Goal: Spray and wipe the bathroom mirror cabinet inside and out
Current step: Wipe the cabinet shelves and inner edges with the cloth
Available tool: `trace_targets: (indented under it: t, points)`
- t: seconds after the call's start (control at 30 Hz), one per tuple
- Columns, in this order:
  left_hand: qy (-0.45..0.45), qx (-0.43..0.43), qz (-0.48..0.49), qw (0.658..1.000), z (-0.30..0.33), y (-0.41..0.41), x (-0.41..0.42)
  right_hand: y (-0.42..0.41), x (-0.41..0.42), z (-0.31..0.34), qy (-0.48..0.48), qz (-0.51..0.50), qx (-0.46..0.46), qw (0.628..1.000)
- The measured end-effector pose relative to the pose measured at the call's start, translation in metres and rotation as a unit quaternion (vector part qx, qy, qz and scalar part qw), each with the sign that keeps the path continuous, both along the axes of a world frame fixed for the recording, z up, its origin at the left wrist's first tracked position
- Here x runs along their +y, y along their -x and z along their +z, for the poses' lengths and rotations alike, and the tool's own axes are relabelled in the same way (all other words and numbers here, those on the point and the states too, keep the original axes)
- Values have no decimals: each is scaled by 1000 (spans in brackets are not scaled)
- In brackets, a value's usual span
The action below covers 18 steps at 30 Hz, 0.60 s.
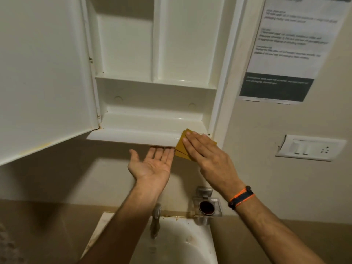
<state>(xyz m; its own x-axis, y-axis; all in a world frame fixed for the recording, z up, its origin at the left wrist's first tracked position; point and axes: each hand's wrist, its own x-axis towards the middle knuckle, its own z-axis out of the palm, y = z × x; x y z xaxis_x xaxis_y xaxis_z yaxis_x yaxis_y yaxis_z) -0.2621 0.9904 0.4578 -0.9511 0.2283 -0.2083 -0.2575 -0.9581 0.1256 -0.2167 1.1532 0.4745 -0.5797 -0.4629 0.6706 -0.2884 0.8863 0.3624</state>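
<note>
A printed notice (291, 48) is hanging on the wall right of the cabinet, its text showing too blurred to read.

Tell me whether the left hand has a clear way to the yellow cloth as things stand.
Probably yes. The left hand is open, palm up, just under the cabinet's bottom ledge, beside the yellow cloth, nothing between them. The right hand presses flat on the cloth, though, leaving only its edge free.

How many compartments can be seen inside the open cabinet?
3. Two tall compartments sit side by side on top, the left one and the right one; one wide compartment lies below them. More may be hidden above the picture's edge.
</note>
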Motion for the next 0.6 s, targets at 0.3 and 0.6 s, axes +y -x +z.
trace_targets:
  t: [0.3, 0.6]
  points:
    - [19, -17, -34, 999, 5, -18, 31, -36, -9, 1, 99, -136, -29, 985]
    - [73, -9, -34, 997, 9, -23, 32, -33, -11, 10, 24, -208, -65, 976]
